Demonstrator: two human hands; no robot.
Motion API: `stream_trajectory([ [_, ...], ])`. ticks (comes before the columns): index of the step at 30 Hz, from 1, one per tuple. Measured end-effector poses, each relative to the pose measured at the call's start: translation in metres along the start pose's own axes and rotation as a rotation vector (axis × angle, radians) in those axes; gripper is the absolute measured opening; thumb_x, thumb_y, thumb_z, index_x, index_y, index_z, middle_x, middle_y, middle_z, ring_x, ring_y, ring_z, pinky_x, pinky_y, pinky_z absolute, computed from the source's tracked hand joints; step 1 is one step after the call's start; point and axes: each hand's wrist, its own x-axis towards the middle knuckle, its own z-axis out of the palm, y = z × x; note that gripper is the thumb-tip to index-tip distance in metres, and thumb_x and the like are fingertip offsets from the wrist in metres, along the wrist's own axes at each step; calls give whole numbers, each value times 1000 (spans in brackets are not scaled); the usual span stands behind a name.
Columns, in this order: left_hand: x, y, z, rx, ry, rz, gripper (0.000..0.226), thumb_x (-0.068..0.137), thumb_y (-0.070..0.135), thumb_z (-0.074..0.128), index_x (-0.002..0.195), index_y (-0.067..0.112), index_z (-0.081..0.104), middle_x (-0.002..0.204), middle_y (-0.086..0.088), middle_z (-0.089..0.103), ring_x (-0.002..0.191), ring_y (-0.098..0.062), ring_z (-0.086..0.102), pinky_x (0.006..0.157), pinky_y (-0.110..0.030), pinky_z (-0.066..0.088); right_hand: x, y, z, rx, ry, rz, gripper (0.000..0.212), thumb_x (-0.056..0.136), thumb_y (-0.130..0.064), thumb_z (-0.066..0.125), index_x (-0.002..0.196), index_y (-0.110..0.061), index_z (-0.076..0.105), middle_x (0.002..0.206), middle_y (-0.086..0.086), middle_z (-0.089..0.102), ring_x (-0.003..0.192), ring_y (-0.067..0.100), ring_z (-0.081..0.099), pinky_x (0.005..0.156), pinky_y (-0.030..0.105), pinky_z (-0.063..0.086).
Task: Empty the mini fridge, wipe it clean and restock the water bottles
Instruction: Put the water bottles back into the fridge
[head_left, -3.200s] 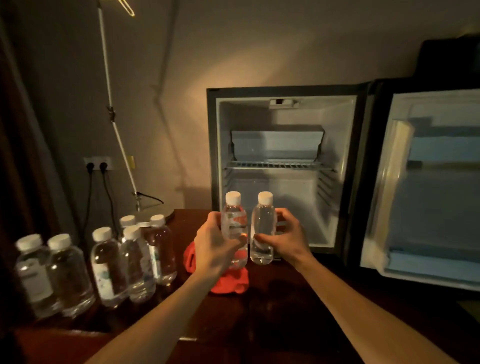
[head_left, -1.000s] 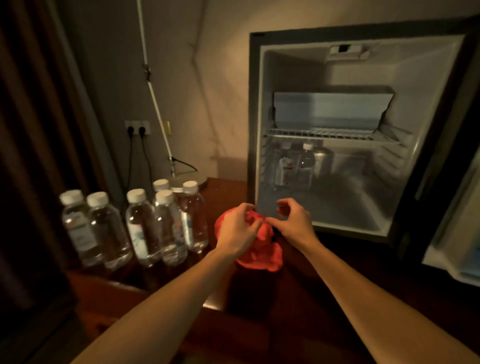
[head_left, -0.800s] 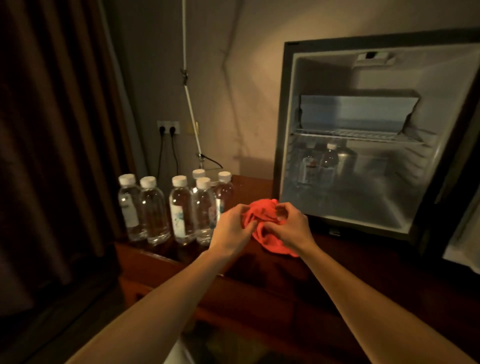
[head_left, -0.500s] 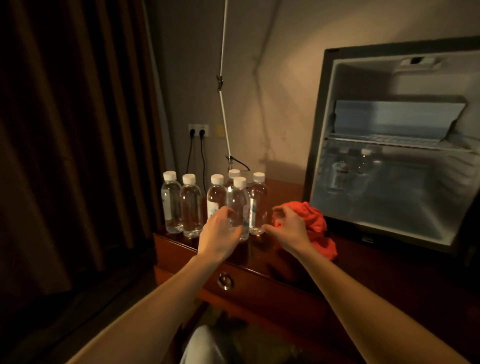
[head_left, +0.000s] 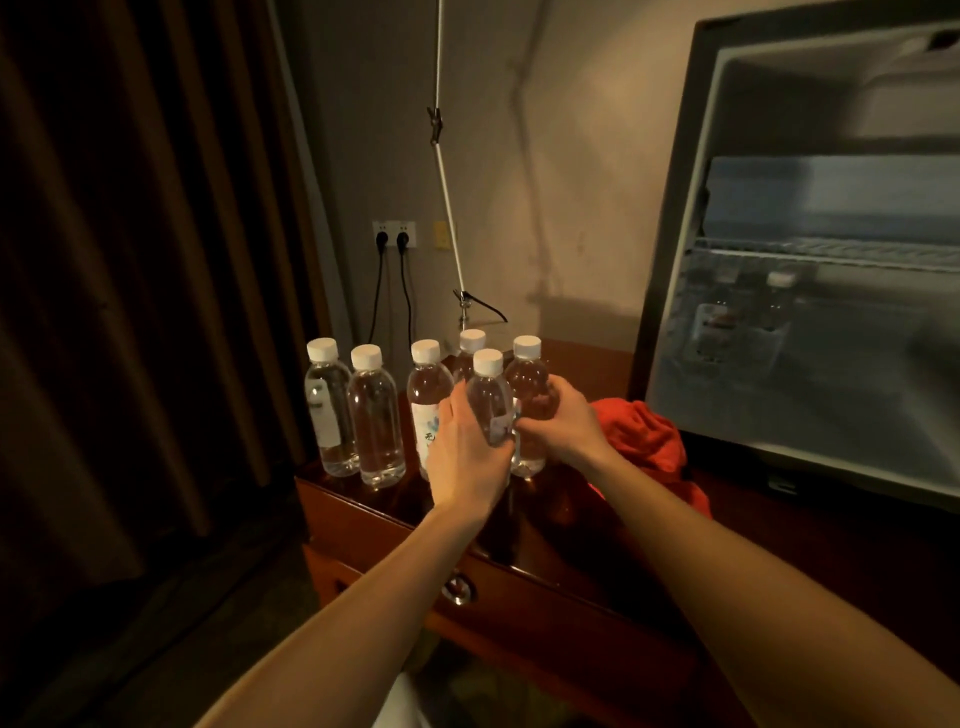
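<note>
My left grip (head_left: 467, 447) wraps front bottle (head_left: 489, 397), clear, white cap, upright. My right grip (head_left: 563, 423) holds right bottle (head_left: 529, 382) just beside it, upright too. Behind grips, back bottle (head_left: 471, 345), mostly hidden. Left of my left grip, three bottles (head_left: 371, 410) stand in row on surface (head_left: 519, 525). Red cloth (head_left: 647, 441) bunched right of my right grip. Mini fridge (head_left: 810, 270) open beyond cloth, two blurred bottles (head_left: 748, 312) under its shelf.
</note>
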Motion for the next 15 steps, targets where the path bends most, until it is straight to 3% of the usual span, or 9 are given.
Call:
stream_trajectory([
  [3,3,0,3,7,22,-15,73,76,35,80,137,22,40,126,3,52,106,-17,60,83,-39,55,-1,1,-1,-7,29,-8,61,61,-28,87,114,-22,58,102,-8,70,95,4,66,85,32,57],
  [7,2,2,0,-24,13,-18,70,72,32,84,132,23,47,120,5,57,102,-11,58,79,-24,45,-9,-1,-13,-37,53,-49,58,63,-14,88,111,-22,57,100,-7,69,93,6,66,80,26,56],
  [10,-5,8,-4,-60,6,-32,71,70,30,85,130,25,49,117,7,59,97,-3,50,79,-21,39,-20,1,-23,-35,63,-52,56,62,-13,89,108,-23,58,97,-6,69,91,6,67,79,26,56],
  [15,-18,24,-7,-76,29,1,75,67,21,89,131,21,49,120,5,61,114,-12,55,89,-22,40,-48,-1,-56,-1,87,-52,51,63,-20,90,101,-25,57,93,-9,68,87,4,66,75,23,55],
])
